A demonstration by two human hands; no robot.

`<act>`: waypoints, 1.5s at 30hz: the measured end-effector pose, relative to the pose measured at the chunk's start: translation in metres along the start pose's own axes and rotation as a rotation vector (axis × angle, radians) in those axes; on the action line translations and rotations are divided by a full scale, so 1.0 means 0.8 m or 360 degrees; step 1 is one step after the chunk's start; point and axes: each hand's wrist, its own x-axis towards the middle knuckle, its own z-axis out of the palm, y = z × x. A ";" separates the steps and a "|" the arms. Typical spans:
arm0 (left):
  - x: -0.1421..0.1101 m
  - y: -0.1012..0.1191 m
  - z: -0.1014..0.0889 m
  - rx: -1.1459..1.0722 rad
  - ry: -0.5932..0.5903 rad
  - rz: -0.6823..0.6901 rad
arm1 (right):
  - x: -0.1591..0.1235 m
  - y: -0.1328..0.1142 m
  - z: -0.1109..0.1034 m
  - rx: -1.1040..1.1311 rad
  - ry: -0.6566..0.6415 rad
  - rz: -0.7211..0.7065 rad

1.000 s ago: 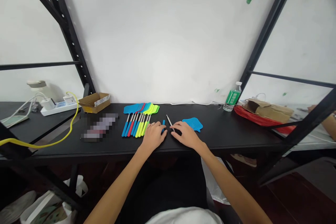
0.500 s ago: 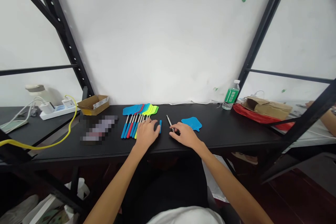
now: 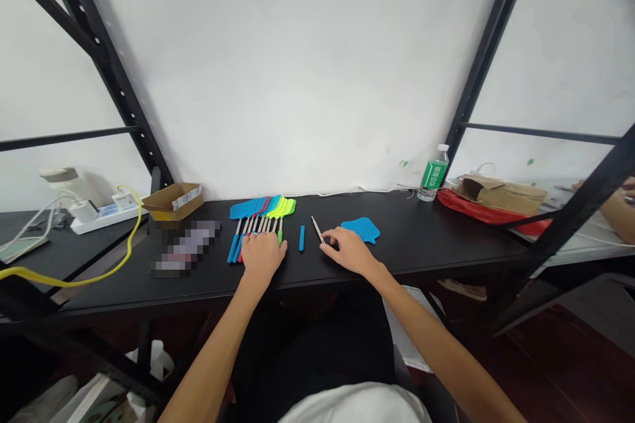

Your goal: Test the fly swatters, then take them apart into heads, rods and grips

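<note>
Several fly swatters [image 3: 255, 208] with blue, red, yellow-green and green heads lie in a row on the black table [image 3: 421, 244], handles toward me. My left hand [image 3: 262, 253] rests palm down over the handles, fingers spread across them, its thumb beside the green handle; its fingertips are partly hidden. A loose blue handle [image 3: 301, 238] lies just right of it. In my right hand [image 3: 347, 248], the thumb and fingers are closed on a thin metal rod [image 3: 316, 226] that slants up and left. Beyond that hand lies a loose blue fly swatter head [image 3: 362, 229].
An open cardboard box [image 3: 173, 201], a blurred-out item [image 3: 186, 248] and a power strip [image 3: 109, 213] with a yellow cable [image 3: 129, 244] are at left. At right stand a water bottle [image 3: 433, 173] and a torn carton [image 3: 501, 195] on red plastic. Another person's arm [image 3: 618, 211] shows far right.
My left hand has moved left, away from the loose blue handle and onto the handles of the row. My right hand stays closed on the rod. The view has shifted slightly.
</note>
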 end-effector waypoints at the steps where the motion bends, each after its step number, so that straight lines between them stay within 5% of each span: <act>1: 0.000 0.001 0.001 0.0006 -0.0003 0.0008 | 0.000 0.000 0.000 -0.0001 -0.0001 0.0001; 18: -0.003 0.030 -0.032 -0.0597 -0.0014 0.0129 | -0.003 -0.005 -0.005 0.0059 0.0026 -0.0040; 21: -0.007 0.035 -0.040 -0.0706 0.0046 0.0257 | 0.003 -0.004 -0.004 0.0444 0.0131 0.0065; 28: -0.042 0.067 -0.059 -0.0810 -0.0071 0.0615 | 0.024 -0.033 -0.030 0.2154 0.0456 0.0498; 33: -0.073 0.101 -0.060 -0.1168 -0.0264 0.0622 | 0.015 -0.057 -0.063 0.2722 0.0786 0.0715; 37: -0.081 0.113 -0.059 -0.1492 -0.0346 0.0581 | 0.010 -0.067 -0.076 0.2861 0.0730 0.0913; 40: -0.077 0.111 -0.064 -0.1985 -0.0693 0.0564 | 0.009 -0.071 -0.084 0.2861 0.0668 0.0917; 45: -0.072 0.108 -0.080 -0.2787 -0.1828 0.0234 | 0.002 -0.073 -0.102 0.2871 0.0560 0.0782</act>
